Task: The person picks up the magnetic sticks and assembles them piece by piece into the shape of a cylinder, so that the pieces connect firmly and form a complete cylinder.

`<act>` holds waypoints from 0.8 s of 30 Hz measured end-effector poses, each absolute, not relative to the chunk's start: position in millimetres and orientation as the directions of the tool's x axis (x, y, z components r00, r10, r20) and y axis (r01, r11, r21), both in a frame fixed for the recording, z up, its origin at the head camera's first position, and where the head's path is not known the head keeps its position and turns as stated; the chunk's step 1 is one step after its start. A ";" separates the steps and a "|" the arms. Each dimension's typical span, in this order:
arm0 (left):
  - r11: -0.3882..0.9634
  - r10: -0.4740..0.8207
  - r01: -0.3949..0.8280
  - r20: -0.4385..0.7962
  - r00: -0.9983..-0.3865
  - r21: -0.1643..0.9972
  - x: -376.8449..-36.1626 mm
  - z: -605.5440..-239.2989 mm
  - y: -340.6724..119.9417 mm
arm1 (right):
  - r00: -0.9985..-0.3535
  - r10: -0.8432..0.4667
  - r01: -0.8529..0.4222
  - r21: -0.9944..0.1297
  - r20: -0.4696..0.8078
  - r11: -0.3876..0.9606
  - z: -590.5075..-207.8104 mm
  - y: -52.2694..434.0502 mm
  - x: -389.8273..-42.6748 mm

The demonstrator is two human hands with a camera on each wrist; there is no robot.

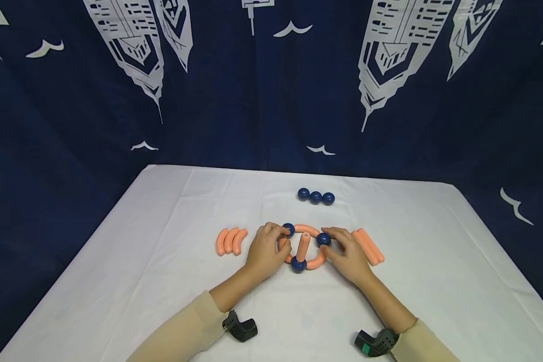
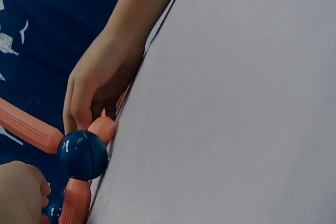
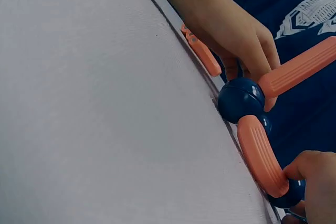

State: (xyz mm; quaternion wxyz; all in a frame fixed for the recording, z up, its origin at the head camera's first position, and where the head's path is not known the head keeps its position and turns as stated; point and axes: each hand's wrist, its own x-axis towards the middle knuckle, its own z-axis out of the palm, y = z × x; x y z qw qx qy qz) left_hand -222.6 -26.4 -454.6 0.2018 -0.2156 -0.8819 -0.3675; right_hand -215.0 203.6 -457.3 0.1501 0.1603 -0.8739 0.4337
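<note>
From the head camera, the person is assembling a ring (image 1: pixel 304 247) of curved orange rods and three dark blue balls near the middle of the white tablecloth (image 1: pixel 163 281). The left hand (image 1: pixel 266 251) is pinching the ring's left ball (image 1: pixel 288 230); the right hand (image 1: pixel 346 254) is pinching the right ball (image 1: pixel 323 239). One straight orange rod (image 1: pixel 303 246) is rising from the front ball (image 1: pixel 298 264). This looks like the bracing step; next would likely call for topping that rod while steadying the ring. Spares: three blue balls (image 1: pixel 315 197) behind, three curved rods (image 1: pixel 230 241) left, two or three straight rods (image 1: pixel 368 246) right.

From the left wrist, the opposite hand's fingers are curling beside a ball.

From the right wrist, a fingertip is pressing a curved rod's end.
</note>
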 end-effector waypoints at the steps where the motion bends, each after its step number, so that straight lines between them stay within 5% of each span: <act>1: 0.626 0.254 0.555 0.530 -0.809 0.548 -219.9 -454.3 -27.2 | -0.906 -0.158 -0.408 -0.711 0.392 0.573 -457.5 204.2 -215.3; 8: 0.535 0.420 0.720 0.599 -0.681 0.443 -203.1 -455.1 -28.7 | -0.920 -0.140 -0.378 -0.738 0.366 0.560 -459.3 205.7 -217.1; 17: 0.527 0.508 0.701 0.483 -0.713 0.481 -198.9 -458.4 -28.1 | -0.932 -0.124 -0.350 -0.754 0.341 0.556 -457.9 203.8 -217.0; 24: 0.511 0.449 0.713 0.559 -0.697 0.480 -203.1 -462.4 -27.7 | -0.942 -0.098 -0.319 -0.764 0.321 0.560 -457.5 204.0 -215.9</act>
